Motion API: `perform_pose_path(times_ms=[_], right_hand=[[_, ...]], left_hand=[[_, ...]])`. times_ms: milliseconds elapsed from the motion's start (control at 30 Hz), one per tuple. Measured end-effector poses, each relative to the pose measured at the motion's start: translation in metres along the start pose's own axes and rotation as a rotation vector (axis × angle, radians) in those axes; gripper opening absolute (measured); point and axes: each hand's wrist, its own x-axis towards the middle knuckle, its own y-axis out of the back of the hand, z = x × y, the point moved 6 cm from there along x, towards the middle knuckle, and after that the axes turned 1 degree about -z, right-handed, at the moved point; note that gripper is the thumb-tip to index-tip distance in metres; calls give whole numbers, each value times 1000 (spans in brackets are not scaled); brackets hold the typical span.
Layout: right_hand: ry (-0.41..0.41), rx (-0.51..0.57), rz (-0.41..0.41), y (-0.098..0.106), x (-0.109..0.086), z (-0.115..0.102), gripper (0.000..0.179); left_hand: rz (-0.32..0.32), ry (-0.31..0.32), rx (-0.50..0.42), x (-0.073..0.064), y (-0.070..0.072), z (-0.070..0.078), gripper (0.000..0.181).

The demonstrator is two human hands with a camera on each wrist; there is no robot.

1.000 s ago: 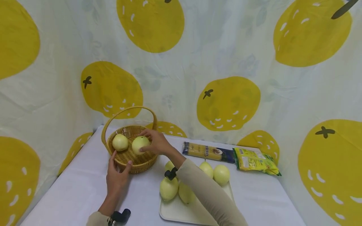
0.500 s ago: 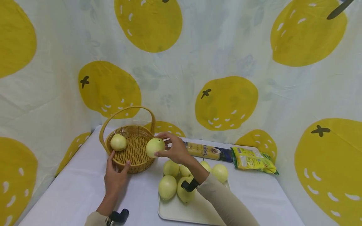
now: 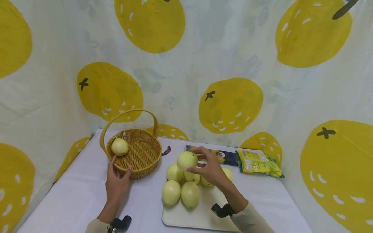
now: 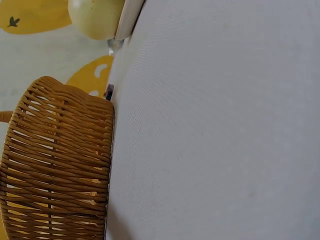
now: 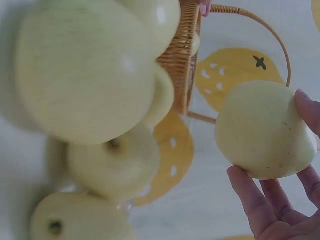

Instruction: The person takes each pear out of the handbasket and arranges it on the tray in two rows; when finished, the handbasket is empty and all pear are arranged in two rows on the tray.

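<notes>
My right hand (image 3: pixel 211 168) holds a pale yellow-green pear (image 3: pixel 186 161) between thumb and fingers, above the white tray (image 3: pixel 201 220). In the right wrist view the fingers spread around that held pear. Below it, several more pears (image 3: pixel 190 194) lie on the tray, some partly hidden by the hand. To the left stands a round wicker basket (image 3: pixel 150 166) with an arched handle, one pear (image 3: pixel 119 147) at its left inside. My left hand (image 3: pixel 117 187) touches the basket's near rim, index finger and thumb spread apart. The left wrist view shows the basket's woven wall (image 4: pixel 60 165), not the hand.
Behind the tray lies a long blue and yellow packet (image 3: pixel 230 158). A yellow and green bag (image 3: pixel 259 163) sits to its right. Between basket and packet is a small dark wrapped item (image 3: pixel 167 150). Fruit-printed cloth (image 3: pixel 175 81) hangs behind the white table.
My right hand has lifted the pear out of the basket and carried it right, over the tray. The left hand stays at the basket's rim.
</notes>
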Motion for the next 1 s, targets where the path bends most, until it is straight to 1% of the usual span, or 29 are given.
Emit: perform_pose_path(times_ms=[100,233,333,467,600,767,867,1000], right_hand=[[-64,-4,39,10,-19,14,65],[-137,31,84,20,-43,32,64],[-178,44,116,26,-59,43,63],[-217,52,136,28,-75,56,62],[-242,32,170,28,-86,67,61],[-251,-15,210,27,-91,79,62],[-263,-61,225,24,-93,84,63],[-263,-145,231,18,-98,85,63]], left_hand=[[2,-1,-1,0,1,0,94],[-2,-7,-15,0,1,0,94],[-3,-12,-23,0,1,-1,94],[-3,-11,-24,1,1,-2,94],[0,-9,-16,2,1,-2,94],[0,2,-12,3,1,0,93],[-3,10,-11,3,1,0,94],[-5,14,-7,2,1,0,94]])
